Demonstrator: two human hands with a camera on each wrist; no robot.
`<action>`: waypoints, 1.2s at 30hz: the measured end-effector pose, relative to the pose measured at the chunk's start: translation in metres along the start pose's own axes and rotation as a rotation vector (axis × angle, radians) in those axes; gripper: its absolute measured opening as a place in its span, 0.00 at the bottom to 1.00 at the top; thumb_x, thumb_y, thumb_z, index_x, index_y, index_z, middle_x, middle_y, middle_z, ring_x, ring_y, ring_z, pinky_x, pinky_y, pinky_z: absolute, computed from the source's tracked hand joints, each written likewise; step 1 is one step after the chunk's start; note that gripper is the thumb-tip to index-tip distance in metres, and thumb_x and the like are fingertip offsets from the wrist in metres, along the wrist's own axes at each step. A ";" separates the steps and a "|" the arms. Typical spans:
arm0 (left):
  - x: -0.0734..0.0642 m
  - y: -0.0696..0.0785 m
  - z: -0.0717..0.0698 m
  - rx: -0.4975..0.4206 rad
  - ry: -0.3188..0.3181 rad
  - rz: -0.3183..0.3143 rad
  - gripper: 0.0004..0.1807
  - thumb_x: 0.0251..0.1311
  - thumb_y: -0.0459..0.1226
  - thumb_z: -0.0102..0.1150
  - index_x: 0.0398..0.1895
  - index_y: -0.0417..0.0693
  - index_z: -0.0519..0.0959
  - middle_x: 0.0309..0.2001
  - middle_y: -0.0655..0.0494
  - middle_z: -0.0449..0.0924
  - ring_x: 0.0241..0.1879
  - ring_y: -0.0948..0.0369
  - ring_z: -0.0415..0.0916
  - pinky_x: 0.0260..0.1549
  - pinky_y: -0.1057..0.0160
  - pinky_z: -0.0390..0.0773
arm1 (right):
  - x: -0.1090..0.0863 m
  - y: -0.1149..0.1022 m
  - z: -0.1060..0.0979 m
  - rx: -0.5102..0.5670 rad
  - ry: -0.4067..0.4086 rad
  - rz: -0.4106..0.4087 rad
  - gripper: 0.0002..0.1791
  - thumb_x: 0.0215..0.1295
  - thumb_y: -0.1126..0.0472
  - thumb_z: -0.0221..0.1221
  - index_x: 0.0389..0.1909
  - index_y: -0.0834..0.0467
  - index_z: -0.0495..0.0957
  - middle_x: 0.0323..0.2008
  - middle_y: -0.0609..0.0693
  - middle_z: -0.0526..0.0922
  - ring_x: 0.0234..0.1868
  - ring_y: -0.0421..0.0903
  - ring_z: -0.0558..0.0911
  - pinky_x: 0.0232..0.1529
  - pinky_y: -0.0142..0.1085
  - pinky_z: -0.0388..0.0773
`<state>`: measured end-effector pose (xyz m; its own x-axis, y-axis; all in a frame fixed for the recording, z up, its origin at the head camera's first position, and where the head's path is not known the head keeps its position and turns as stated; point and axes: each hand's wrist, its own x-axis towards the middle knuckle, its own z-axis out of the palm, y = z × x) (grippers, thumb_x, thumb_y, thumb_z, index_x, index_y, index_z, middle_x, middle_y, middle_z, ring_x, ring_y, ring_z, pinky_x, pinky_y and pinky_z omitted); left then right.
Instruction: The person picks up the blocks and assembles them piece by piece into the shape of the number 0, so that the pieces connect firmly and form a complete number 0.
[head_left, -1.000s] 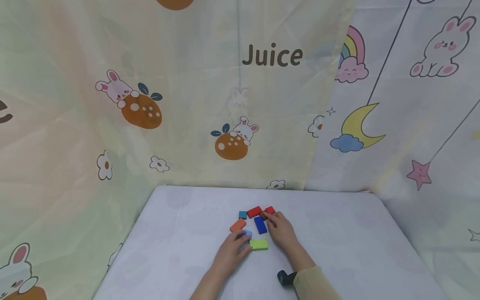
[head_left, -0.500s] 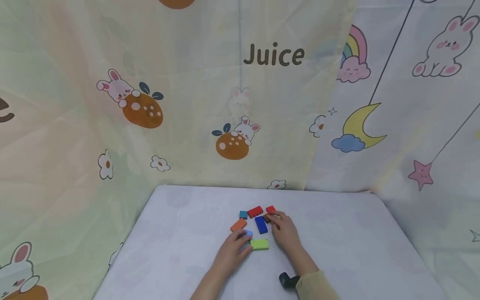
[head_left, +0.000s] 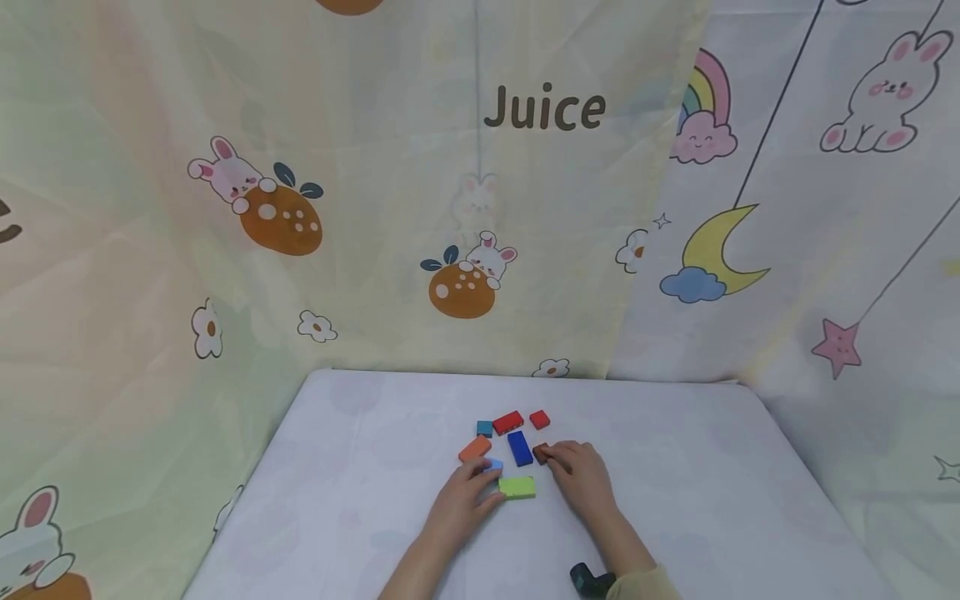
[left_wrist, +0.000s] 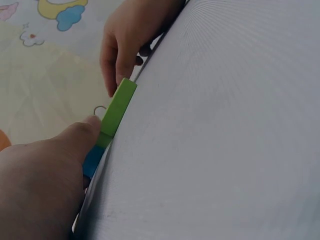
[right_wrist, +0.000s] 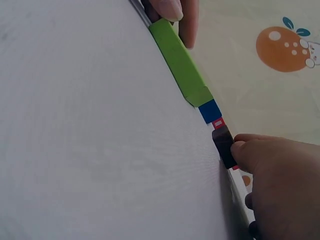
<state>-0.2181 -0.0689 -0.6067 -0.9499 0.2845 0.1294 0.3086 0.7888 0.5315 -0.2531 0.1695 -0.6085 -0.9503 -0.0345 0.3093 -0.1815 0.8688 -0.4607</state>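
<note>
Head view | right forearm (head_left: 624, 543), 5 o'clock: plain pale-khaki sleeve (head_left: 647, 586), ending below the wrist | at the sleeve's 9 o'clock: black device (head_left: 588, 581), chunky, bent, rounded ends, fastening not discernible | left forearm (head_left: 416, 554), between 6 and 7 o'clock: bare to view's edge | left hand (head_left: 461, 504), right hand (head_left: 587, 481): both bare
</note>
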 end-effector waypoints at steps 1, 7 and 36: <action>0.000 0.000 0.000 0.001 -0.001 -0.002 0.26 0.61 0.59 0.60 0.62 0.70 0.77 0.66 0.65 0.71 0.66 0.61 0.70 0.64 0.53 0.74 | -0.001 0.000 0.000 -0.001 0.005 -0.004 0.13 0.62 0.57 0.67 0.48 0.47 0.86 0.51 0.43 0.85 0.49 0.46 0.80 0.50 0.45 0.79; 0.000 0.001 0.000 0.003 0.004 -0.006 0.26 0.60 0.59 0.61 0.62 0.70 0.77 0.65 0.65 0.72 0.66 0.62 0.70 0.63 0.52 0.75 | -0.004 0.001 -0.001 -0.007 -0.036 -0.019 0.17 0.65 0.55 0.64 0.54 0.42 0.83 0.59 0.39 0.82 0.50 0.43 0.78 0.49 0.42 0.76; -0.001 -0.001 0.001 0.029 0.008 0.013 0.26 0.61 0.58 0.60 0.63 0.70 0.76 0.65 0.65 0.72 0.65 0.62 0.71 0.62 0.53 0.76 | -0.019 -0.005 -0.005 0.107 -0.094 0.058 0.13 0.61 0.49 0.67 0.47 0.39 0.83 0.49 0.39 0.85 0.54 0.45 0.80 0.59 0.53 0.74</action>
<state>-0.2177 -0.0697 -0.6081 -0.9462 0.2903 0.1428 0.3219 0.8007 0.5052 -0.2332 0.1683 -0.6079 -0.9786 -0.0364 0.2023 -0.1467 0.8133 -0.5631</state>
